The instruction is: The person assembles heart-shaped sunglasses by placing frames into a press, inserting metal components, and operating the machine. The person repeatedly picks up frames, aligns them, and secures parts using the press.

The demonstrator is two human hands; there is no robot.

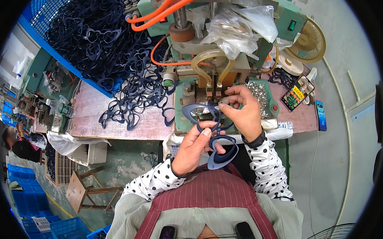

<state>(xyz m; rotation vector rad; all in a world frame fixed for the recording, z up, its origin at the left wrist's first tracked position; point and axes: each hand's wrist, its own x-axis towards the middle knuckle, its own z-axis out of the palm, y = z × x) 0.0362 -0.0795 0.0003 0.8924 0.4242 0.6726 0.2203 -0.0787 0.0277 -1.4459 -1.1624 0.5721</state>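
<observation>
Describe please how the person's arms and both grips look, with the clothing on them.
White long sleeves with black polka dots cover both forearms, ending in narrow dark cuffs. The left grip and right grip are bare, ungloved hands.

Round fan behind a phone; wooden stool, blue crates.

**Mostly ones and twos, some beyond counting**

Bare hands: two, one left hand and one right hand.
Dark-blue cat-eye eyeglass frames at the fingers: overlapping, exact number unclear; those heaped in the one large blue plastic crate and spilling out: too many to count.
Small shiny metal pieces: likewise uncountable.
Green metal press ahead: one.
Thick orange hoses atop it: two.
Phones: two, one black-edged, one blue.
Round tan-caged fan beside them: one.
Brown wooden stool: one.
Other person: one.
</observation>
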